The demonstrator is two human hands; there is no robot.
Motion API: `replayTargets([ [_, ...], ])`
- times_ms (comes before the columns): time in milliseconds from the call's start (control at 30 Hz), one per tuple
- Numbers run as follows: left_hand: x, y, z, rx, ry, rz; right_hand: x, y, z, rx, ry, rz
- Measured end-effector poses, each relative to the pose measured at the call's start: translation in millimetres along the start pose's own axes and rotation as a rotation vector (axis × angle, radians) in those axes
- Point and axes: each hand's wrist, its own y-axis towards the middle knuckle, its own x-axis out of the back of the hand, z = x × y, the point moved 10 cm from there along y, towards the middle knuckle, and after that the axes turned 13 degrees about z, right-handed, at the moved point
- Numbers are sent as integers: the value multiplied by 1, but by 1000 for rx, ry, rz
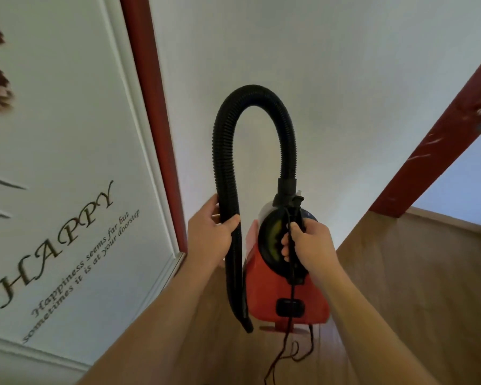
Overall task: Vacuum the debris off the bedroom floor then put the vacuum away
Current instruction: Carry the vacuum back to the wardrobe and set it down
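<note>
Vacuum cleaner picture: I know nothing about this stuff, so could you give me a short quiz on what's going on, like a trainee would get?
1. True or false: the left hand grips the black hose.
2. Where does the right hand hold the red vacuum? A) its handle B) its base C) its hose
3. Fill in: the large word on the white door reads ____.
Key: 1 true; 2 A; 3 HAPPY.
</note>
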Motion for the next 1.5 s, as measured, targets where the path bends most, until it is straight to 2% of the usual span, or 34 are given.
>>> replayTargets([
  [200, 4, 39, -2, 62, 43, -149, 6, 70, 23, 31, 37, 132],
  [333, -2, 46, -4, 108, 83, -296, 1, 113, 27, 26, 50, 288],
  [667, -13, -4, -9, 229, 60, -714, -33, 162, 42, 73, -86, 724],
  [867, -7, -54, 2, 336, 24, -911, -79, 161, 48, 123, -230, 939],
  [1133, 12, -104, 47, 407, -74, -1121, -168, 152, 29, 162, -378, 1140],
  [1500, 36, -149, 114, 492, -157, -1339, -279, 140, -17, 196, -640, 1350],
])
